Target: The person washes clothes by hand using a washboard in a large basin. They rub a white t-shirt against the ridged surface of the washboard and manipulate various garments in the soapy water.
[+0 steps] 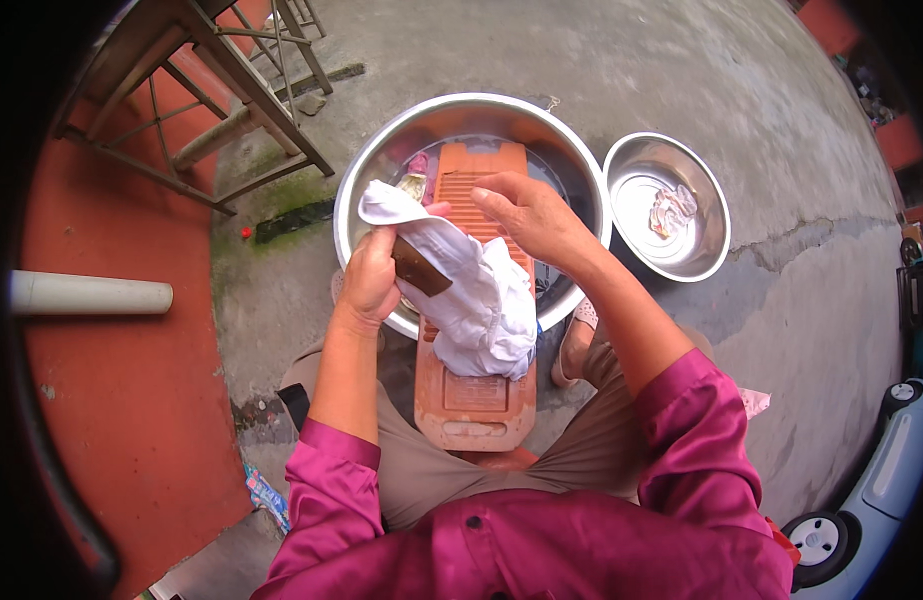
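My left hand [372,276] grips a white cloth garment [476,300] by its upper left edge, near a flat brown rectangular piece [421,267] that looks like a patch. The garment's lower folds lie bunched on an orange plastic washboard [476,420]. Ridges of the washboard show behind the cloth, and its far end rests inside a large metal basin [473,101]. Over the ridges, to the right of the cloth, my right hand [533,217] hovers with bent fingers apart and nothing in it. Pink and pale cloth [415,176] sits at the basin's left side, partly hidden.
A smaller metal basin [634,154] holding a crumpled pale cloth [672,211] stands right of the large one. Metal-framed furniture [244,127] is at upper left. A white pipe [94,292] juts in at left. At lower right is a light-blue toy car [874,480].
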`<state>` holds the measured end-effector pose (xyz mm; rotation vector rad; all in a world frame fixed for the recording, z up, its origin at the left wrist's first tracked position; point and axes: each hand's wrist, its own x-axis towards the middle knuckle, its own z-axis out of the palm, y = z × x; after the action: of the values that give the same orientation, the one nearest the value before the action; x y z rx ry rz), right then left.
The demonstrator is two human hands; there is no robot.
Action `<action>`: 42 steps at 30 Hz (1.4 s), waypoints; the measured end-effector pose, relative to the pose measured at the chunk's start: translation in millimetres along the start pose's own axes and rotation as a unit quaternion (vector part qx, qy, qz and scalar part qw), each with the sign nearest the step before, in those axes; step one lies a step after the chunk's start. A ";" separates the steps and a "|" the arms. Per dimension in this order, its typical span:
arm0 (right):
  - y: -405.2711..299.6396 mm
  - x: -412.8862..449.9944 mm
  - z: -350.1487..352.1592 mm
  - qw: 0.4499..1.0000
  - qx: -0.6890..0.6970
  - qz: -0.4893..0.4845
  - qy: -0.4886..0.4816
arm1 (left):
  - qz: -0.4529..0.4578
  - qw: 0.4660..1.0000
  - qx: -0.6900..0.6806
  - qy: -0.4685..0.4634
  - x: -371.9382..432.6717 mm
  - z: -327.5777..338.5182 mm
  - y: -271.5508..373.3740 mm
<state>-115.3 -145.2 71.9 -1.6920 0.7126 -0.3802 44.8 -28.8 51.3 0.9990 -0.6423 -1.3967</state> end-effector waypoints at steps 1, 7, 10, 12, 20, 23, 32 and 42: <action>3.0 -2.2 -5.8 0.998 -0.041 0.050 0.017 | 0.022 0.998 -0.051 -0.032 3.2 -1.8 3.3; 37.2 -22.0 16.7 0.964 -0.240 0.045 -0.106 | 0.080 0.985 -0.152 -0.001 6.5 1.1 3.5; 30.3 -13.4 2.8 0.996 -0.039 0.078 0.007 | 0.136 0.977 -0.150 0.058 4.5 -17.5 3.5; 21.8 -11.3 -9.9 0.975 0.195 0.089 0.053 | 0.149 0.974 -0.132 0.109 2.2 -28.5 4.2; -3.8 -9.9 -38.0 0.839 0.535 0.016 0.101 | 0.111 0.983 0.115 0.093 -11.9 -13.6 7.5; -9.7 -7.0 -35.5 0.805 0.577 0.051 0.129 | 0.013 0.993 -0.121 -0.006 -11.1 8.3 6.0; -11.4 -1.8 -33.8 0.781 0.611 0.094 0.086 | 0.040 0.973 -0.225 -0.009 4.5 45.5 26.7; -14.2 0.7 -37.6 0.732 0.665 0.113 0.090 | 0.052 0.991 -0.125 0.018 -27.8 54.8 42.8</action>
<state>-133.7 -172.6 94.7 -0.1853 0.5179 -0.6647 15.7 -16.6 119.2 0.7788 -0.4726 -1.3267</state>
